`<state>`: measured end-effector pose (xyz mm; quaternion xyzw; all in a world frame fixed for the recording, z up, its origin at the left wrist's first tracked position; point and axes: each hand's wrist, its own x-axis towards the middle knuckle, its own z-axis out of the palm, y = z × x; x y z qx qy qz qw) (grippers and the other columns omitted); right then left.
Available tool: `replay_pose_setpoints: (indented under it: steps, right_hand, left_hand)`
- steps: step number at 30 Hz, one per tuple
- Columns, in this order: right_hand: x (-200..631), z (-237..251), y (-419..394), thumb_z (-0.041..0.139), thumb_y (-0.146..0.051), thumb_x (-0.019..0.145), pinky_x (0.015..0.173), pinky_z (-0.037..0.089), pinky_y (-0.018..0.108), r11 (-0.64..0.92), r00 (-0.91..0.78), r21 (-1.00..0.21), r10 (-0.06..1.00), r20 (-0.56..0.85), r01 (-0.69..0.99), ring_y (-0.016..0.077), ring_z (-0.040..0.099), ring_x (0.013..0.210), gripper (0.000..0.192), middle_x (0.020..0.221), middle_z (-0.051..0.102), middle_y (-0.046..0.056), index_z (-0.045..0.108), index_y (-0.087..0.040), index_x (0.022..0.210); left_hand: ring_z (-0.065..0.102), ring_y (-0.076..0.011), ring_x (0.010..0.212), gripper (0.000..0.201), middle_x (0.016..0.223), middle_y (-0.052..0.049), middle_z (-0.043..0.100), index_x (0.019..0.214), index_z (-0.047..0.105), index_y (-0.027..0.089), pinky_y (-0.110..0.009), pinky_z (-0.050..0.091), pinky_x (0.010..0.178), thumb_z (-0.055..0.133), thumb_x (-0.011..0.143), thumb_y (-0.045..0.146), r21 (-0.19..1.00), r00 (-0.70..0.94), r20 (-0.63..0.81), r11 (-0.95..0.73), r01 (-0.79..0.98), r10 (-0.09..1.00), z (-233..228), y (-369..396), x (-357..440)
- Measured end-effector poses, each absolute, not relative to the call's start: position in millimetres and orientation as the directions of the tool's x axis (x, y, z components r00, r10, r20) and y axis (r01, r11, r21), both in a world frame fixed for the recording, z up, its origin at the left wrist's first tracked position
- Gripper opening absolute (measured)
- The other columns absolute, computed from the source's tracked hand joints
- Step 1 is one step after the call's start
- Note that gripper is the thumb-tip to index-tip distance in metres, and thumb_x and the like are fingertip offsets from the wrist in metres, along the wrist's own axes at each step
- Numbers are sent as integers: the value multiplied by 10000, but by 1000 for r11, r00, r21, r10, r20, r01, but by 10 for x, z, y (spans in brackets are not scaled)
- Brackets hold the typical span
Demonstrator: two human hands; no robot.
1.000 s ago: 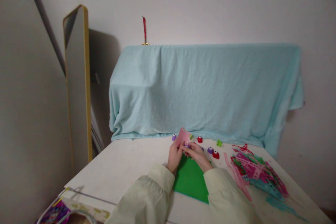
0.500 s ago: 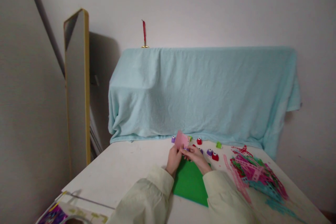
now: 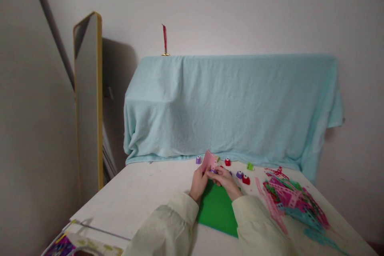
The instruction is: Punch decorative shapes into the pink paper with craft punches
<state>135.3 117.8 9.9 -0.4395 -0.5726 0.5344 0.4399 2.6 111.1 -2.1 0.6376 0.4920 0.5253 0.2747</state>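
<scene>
My left hand (image 3: 198,182) holds a small pink sheet (image 3: 209,160) upright above the white table (image 3: 144,192). My right hand (image 3: 225,179) meets it at the sheet's lower edge, pinching a small purple punch (image 3: 214,171) against the paper. Both hands hover over a green sheet (image 3: 216,209) lying flat on the table. Cream sleeves cover both forearms.
Small red, purple and green punches (image 3: 246,179) lie scattered beyond my hands. A heap of pink, green and teal punched paper strips (image 3: 292,198) lies at the right. A light blue cloth (image 3: 231,104) drapes something at the table's far edge. A gold-framed mirror (image 3: 88,100) leans at the left.
The view has tipped down slightly. My hands and the pink sheet stay nearly where they were, the sheet tilting a little lower.
</scene>
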Motion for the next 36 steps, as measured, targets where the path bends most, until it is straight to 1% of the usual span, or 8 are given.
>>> replay_pose_setpoints:
  steps: [2, 8, 14, 18, 23, 27, 30, 36]
  right_hand:
    - [1354, 111, 1167, 735, -479, 606, 411, 265, 183, 26, -212, -999, 977, 19, 33, 90, 484, 486, 378, 588, 565, -32, 585, -181, 784]
    - [1352, 142, 1163, 742, -461, 593, 399, 229, 180, 16, -210, -1000, 978, 15, 4, 81, 440, 452, 380, 555, 534, -48, 563, -186, 785]
    - [1399, 120, 1189, 738, -464, 593, 395, 293, 190, 64, -184, -997, 981, 53, 49, 93, 440, 455, 365, 531, 502, -54, 527, -191, 711]
    - [1410, 104, 1211, 737, -464, 592, 381, 319, 189, 74, -178, -995, 982, 60, 72, 98, 451, 470, 370, 569, 519, -43, 541, -185, 736]
    - [1381, 131, 1217, 747, -434, 592, 384, 305, 181, 95, -198, -995, 976, 87, 28, 93, 459, 485, 364, 587, 532, -32, 554, -171, 754]
    - [1355, 157, 1211, 758, -424, 587, 396, 310, 184, 93, -155, -996, 984, 92, -4, 93, 475, 496, 375, 635, 560, -20, 579, -172, 800]
    - [1353, 171, 1184, 748, -444, 604, 396, 317, 187, 98, -165, -995, 981, 99, -10, 94, 480, 492, 384, 631, 557, -26, 586, -181, 833]
    - [1357, 154, 1166, 745, -450, 614, 400, 330, 189, 124, -190, -992, 974, 125, -17, 91, 490, 488, 401, 647, 577, -26, 594, -188, 878]
  left_hand:
    - [556, -154, 613, 430, 639, -21, 639, 852, 657, 129, -220, 391, 564, 402, 878, 474, 859, -30, 417, -383, 340, 908, 8, 1098, 20]
    - [563, -170, 698, 391, 739, -44, 655, 881, 650, 122, -237, 412, 628, 421, 878, 439, 837, -22, 458, -423, 348, 889, 41, 1094, 10]
    - [580, -181, 767, 360, 813, -58, 665, 897, 647, 129, -254, 428, 690, 431, 880, 416, 826, -8, 491, -463, 321, 871, 23, 1110, 27]
    - [579, -183, 727, 382, 730, -53, 661, 905, 658, 120, -252, 431, 649, 441, 869, 432, 859, -46, 452, -421, 290, 891, 0, 1116, 27]
    - [541, -159, 594, 422, 570, -25, 600, 789, 660, 105, -231, 392, 550, 438, 865, 456, 884, -58, 410, -381, 270, 910, -40, 1119, 22]
    - [492, -128, 509, 435, 523, -6, 558, 729, 643, 107, -215, 350, 499, 417, 879, 446, 889, -52, 406, -381, 254, 912, -72, 1137, 29]
    - [504, -133, 525, 430, 534, -11, 567, 729, 641, 109, -218, 363, 512, 421, 878, 447, 887, -62, 416, -390, 246, 907, -59, 1139, 26]
    - [576, -179, 676, 379, 650, -45, 631, 823, 656, 120, -256, 436, 625, 483, 849, 456, 866, -132, 483, -450, 221, 865, 106, 1057, 12]
